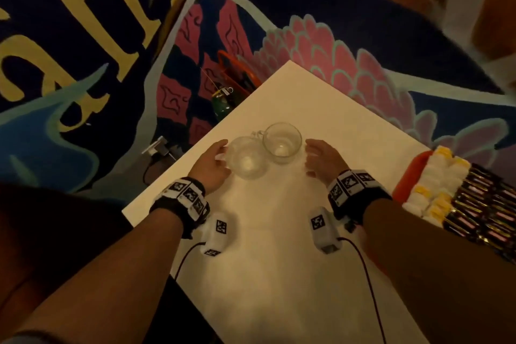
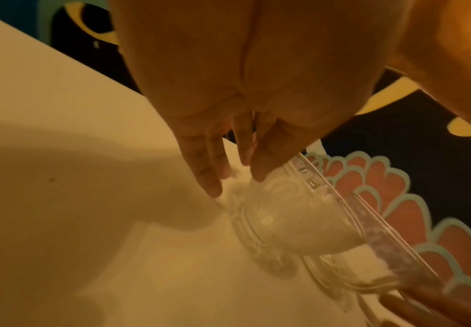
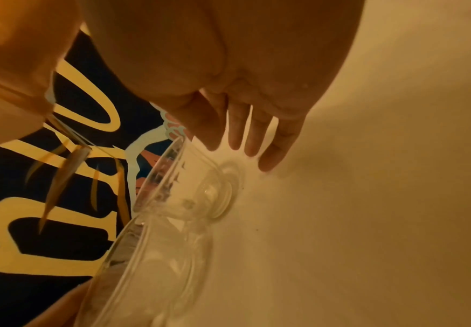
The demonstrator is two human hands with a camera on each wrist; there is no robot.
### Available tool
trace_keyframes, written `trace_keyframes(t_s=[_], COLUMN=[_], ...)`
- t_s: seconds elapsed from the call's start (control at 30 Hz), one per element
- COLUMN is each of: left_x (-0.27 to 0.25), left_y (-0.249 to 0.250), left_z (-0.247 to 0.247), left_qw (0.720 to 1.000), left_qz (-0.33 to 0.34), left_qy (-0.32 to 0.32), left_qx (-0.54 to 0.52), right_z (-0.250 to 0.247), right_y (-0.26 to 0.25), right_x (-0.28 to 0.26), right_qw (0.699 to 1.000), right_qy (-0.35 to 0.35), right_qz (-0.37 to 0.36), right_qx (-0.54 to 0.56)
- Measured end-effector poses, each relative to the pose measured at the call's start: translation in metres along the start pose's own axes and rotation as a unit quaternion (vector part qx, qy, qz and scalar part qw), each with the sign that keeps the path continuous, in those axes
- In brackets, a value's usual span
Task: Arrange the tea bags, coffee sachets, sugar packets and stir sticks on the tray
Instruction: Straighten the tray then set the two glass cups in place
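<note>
Two empty clear glass cups stand side by side in the middle of the white table point(image 1: 279, 260). My left hand point(image 1: 215, 160) lies against the left cup point(image 1: 247, 158), fingers point(image 2: 209, 174) fairly straight, one tip on the glass point(image 2: 298, 221). A small gap separates my right hand point(image 1: 321, 159) from the right cup point(image 1: 282, 142), its fingers point(image 3: 273, 150) straight above the tabletop beside the glass point(image 3: 195, 188). At the table's right edge an orange tray point(image 1: 410, 176) carries rows of white and yellow sugar packets point(image 1: 435, 176) and dark coffee sachets point(image 1: 488, 204). I see no tea bags or stir sticks.
The table's corner points away from me over a colourful patterned carpet. On the floor past its far-left edge stand an orange bag point(image 1: 237, 75) and a green bottle point(image 1: 222, 100), with a small plug point(image 1: 159, 146) nearer. Cables trail from both wrists across the tabletop.
</note>
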State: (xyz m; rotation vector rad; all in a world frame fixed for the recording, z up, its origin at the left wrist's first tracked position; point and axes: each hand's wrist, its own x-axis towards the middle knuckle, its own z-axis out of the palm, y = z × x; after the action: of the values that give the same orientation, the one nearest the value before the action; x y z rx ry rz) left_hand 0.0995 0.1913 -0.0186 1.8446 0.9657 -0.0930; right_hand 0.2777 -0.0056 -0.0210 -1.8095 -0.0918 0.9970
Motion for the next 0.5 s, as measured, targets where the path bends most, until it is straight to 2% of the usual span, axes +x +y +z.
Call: trace_keyframes(t_s=[0.1, 0.17, 0.3, 0.4, 0.5], left_x=[0.011, 0.015, 0.009, -0.001, -0.009], left_y=[-0.007, -0.012, -0.017, -0.023, -0.027], left_z=[-0.001, 0.001, 0.011, 0.026, 0.031], left_qw=[0.998, 0.997, 0.998, 0.999, 0.997], left_qz=[0.031, 0.043, 0.056, 0.027, 0.000], left_qy=[-0.056, -0.061, -0.022, 0.025, 0.075], left_qx=[0.026, 0.021, 0.005, -0.034, 0.030], right_z=[0.010, 0.015, 0.021, 0.023, 0.021], right_y=[-0.006, -0.011, -0.008, 0.003, 0.017], right_x=[0.017, 0.020, 0.019, 0.011, 0.003], right_qw=[0.997, 0.995, 0.998, 1.000, 0.999], right_qy=[-0.030, -0.053, -0.040, -0.007, 0.005], right_qz=[-0.032, -0.046, -0.040, -0.017, -0.003], right_qx=[-0.057, -0.065, -0.022, 0.025, 0.043])
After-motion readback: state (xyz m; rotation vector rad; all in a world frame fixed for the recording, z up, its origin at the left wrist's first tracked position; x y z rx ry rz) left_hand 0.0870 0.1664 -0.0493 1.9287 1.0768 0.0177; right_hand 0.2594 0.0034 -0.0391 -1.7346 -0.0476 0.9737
